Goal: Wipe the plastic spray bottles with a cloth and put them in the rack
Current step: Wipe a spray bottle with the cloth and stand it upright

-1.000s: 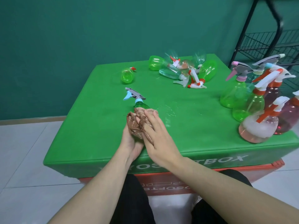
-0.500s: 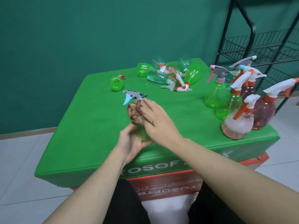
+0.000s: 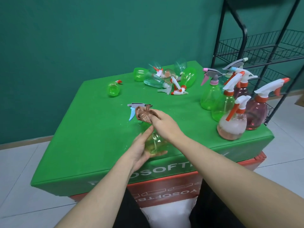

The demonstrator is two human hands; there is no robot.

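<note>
Green spray bottle (image 3: 155, 143), near the table's (image 3: 85, 137) front edge, gripped at its base by the left hand (image 3: 141, 150). The right hand (image 3: 166, 125), clutching the brown cloth (image 3: 143, 115), has moved up from body to neck: wiping nearly complete, racking pending.

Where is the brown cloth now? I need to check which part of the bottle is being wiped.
In the head view, centre, the brown cloth is pinched by the right hand against the green spray bottle's neck, just below its grey trigger head.

Six upright spray bottles (image 3: 210, 99), roughly five piled bottles (image 3: 188, 77), one lone bottle (image 3: 113, 89), one held bottle (image 3: 155, 143), one cloth (image 3: 143, 115), one rack (image 3: 263, 50)
</note>
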